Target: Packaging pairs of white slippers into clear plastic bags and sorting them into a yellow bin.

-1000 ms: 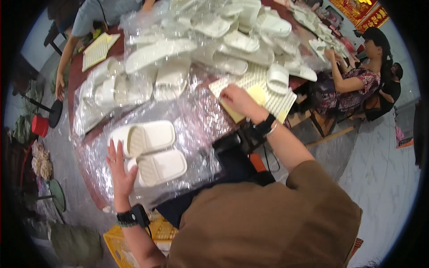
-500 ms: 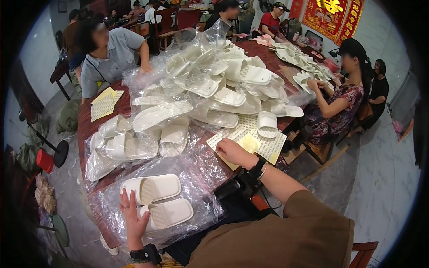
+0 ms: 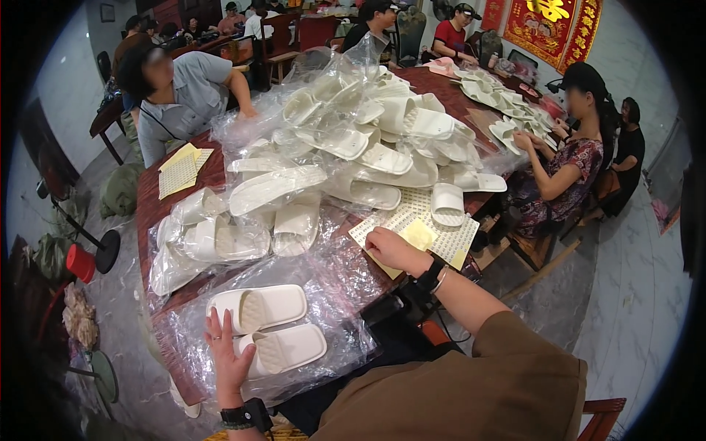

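Note:
A pair of white slippers lies side by side near me on clear plastic: the far slipper [image 3: 283,304] and the near slipper [image 3: 301,345]. My left hand [image 3: 229,356] is open beside them, its fingers spread and touching their left ends. Over the left edge of a sticker sheet [image 3: 460,239] with small dark print rests my right hand [image 3: 397,248], its fingers curled together. Its fingertips are hidden, so anything between them cannot be made out. A smaller yellow paper [image 3: 419,235] lies on the sheet, and a single white slipper [image 3: 448,204] stands on the sheet's far part.
A large heap of white slippers [image 3: 353,140], partly under clear plastic, covers the middle of the dark red table [image 3: 151,213]. More yellow sticker sheets [image 3: 179,176] lie at the left. Co-workers sit at the left and right sides; one on the right handles slippers [image 3: 507,132].
The whole view has shifted slightly, so things sit a little further right. Both my hands keep their places by the slippers and the sheet. The co-worker at the left has turned their head.

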The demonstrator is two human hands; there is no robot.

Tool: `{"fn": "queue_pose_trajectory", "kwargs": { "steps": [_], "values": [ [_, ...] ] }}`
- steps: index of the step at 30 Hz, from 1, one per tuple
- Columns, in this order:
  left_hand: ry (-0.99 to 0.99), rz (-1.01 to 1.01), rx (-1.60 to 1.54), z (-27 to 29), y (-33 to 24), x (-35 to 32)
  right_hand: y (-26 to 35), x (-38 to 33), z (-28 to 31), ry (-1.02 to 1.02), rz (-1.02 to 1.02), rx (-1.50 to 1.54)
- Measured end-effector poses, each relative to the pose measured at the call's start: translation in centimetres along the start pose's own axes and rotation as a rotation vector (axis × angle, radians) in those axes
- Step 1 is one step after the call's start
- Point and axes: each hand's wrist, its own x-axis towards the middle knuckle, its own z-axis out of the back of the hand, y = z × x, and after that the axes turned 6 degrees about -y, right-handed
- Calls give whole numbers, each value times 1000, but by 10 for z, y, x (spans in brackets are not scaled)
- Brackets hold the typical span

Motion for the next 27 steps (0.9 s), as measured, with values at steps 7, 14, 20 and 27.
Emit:
{"fn": "queue_pose_trajectory", "kwargs": {
  "steps": [7, 14, 20, 27],
  "values": [
    [-2, 1, -15, 0, 1, 2, 4, 0, -3, -59, -88, 67],
    [4, -8, -10, -1, 2, 0, 3, 0, -4, -42, -56, 18],
    [9, -2, -8, 0, 1, 0, 6, 0, -2, -13, -55, -7],
    [-5, -12, -16, -1, 3, 0, 8, -3, -6, -82, -86, 25]
  ]
}}
